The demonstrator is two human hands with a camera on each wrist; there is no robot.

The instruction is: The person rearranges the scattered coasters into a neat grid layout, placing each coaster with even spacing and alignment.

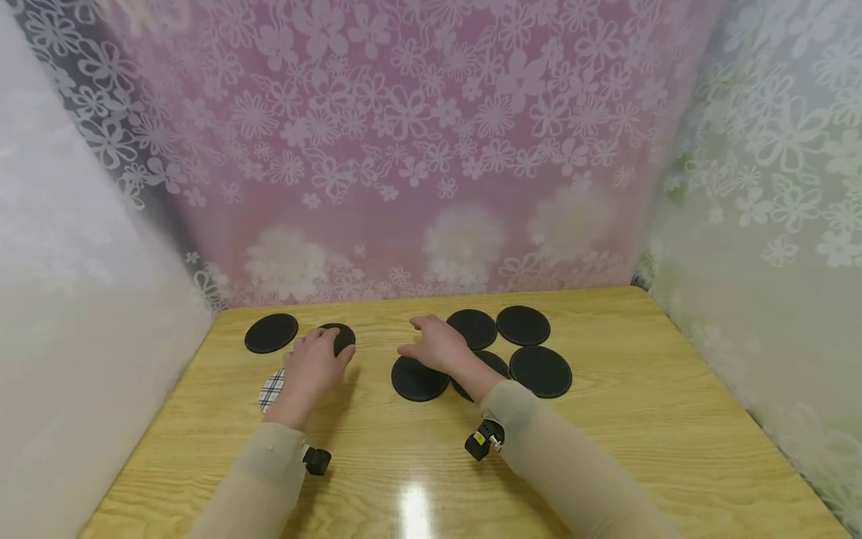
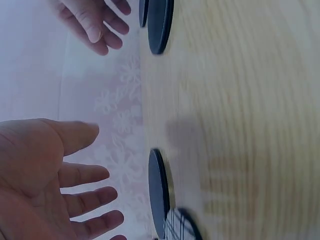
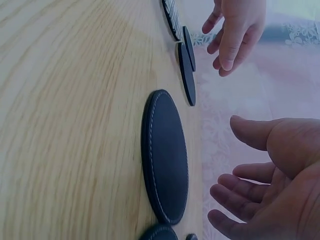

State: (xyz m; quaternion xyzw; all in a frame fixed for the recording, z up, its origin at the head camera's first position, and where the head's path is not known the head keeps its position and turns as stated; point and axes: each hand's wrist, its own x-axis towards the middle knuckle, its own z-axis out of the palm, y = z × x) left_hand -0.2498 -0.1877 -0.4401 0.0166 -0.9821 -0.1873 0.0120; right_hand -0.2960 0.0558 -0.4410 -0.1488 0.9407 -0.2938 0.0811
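My left hand hovers above the table at the left, its fingers relaxed and apart, holding nothing. Beneath its fingertips lies a round black coaster, partly covered by the hand in the head view. A plaid coaster shows beside the left wrist, and another black coaster lies at the far left. My right hand is raised over a black coaster with stitched edging, apart from it. In the right wrist view, the right hand's fingers are spread and its palm is bare.
More black coasters cluster on the right, such as one at the back and one in front. They lie on a wood-grain table. A pink flowered curtain hangs behind, with pale sheets at both sides.
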